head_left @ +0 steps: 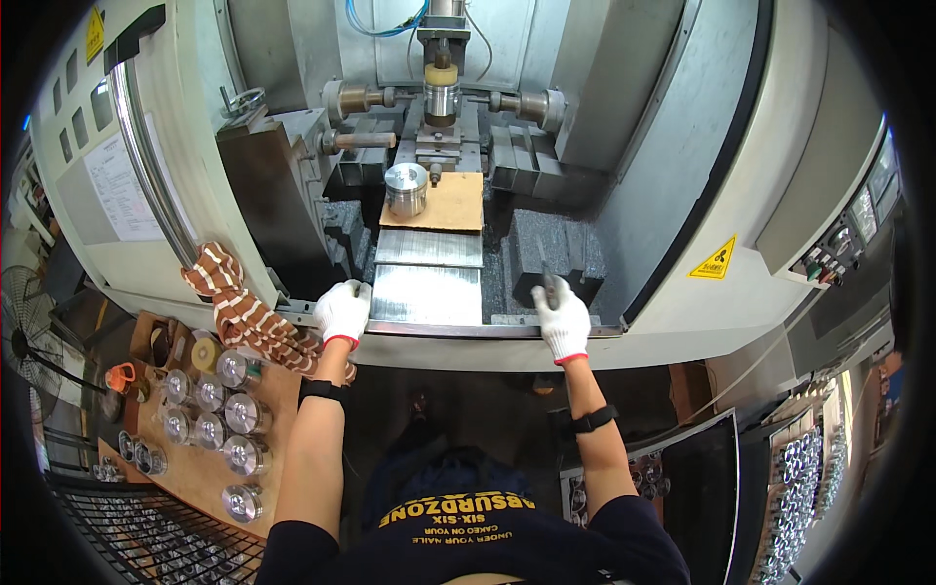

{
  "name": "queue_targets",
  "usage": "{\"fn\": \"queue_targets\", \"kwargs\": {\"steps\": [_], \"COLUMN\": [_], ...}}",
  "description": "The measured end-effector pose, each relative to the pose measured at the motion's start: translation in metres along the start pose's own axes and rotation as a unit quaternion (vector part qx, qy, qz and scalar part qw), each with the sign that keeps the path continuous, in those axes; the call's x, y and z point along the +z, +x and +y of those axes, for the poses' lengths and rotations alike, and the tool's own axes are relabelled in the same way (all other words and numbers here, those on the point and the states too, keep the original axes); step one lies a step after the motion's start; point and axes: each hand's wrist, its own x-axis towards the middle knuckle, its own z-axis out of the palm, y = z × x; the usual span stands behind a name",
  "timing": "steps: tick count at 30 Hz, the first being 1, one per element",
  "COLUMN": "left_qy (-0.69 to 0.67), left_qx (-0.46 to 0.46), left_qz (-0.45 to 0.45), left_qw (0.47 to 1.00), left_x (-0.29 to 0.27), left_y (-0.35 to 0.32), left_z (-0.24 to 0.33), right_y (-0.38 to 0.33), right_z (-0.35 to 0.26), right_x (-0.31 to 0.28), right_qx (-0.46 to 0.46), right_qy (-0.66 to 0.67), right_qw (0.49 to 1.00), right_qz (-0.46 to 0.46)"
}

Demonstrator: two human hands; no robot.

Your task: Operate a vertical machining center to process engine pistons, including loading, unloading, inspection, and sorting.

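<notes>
My left hand [342,310], in a white knit glove with a red cuff, is at the machine's front sill beside the metal plate [429,294]. Its fingers curl inward, and whatever they may hold is hidden. Further right, my gloved right hand [563,322] is closed around a slim, dark-handled tool [549,283] whose thin, blurred end points into the machine. A silver piston [406,192] stands upright on a tan board [456,203] between and beyond my hands. Behind it, a second piston [442,100] is held upright in the machine's fixture, under a yellowish collar [441,75].
A brown striped cloth [255,322] hangs by the door handle [146,156]. Several pistons [246,414] stand on a wooden table at left. Metal chips cover the block [561,244] inside at right. A control panel [848,239] and racks of shiny parts [795,478] are further right.
</notes>
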Motion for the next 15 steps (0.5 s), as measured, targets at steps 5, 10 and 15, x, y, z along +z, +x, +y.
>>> {"fn": "queue_targets", "kwargs": {"steps": [5, 10, 15], "left_qy": [-0.001, -0.013, -0.002], "left_qx": [-0.008, 0.008, 0.014], "left_qz": [0.018, 0.077, 0.074], "left_qw": [1.0, 0.997, 0.997], "left_x": [-0.001, 0.002, 0.006], "left_y": [-0.002, -0.004, -0.001], "left_z": [-0.003, -0.004, -0.001], "right_y": [-0.022, -0.058, -0.076], "right_z": [0.042, 0.09, 0.156], "right_x": [-0.03, -0.059, -0.05], "right_qx": [-0.07, 0.047, 0.376], "right_qy": [-0.13, -0.166, 0.254], "right_qw": [0.983, 0.961, 0.879], "right_qz": [0.113, 0.216, 0.145]}}
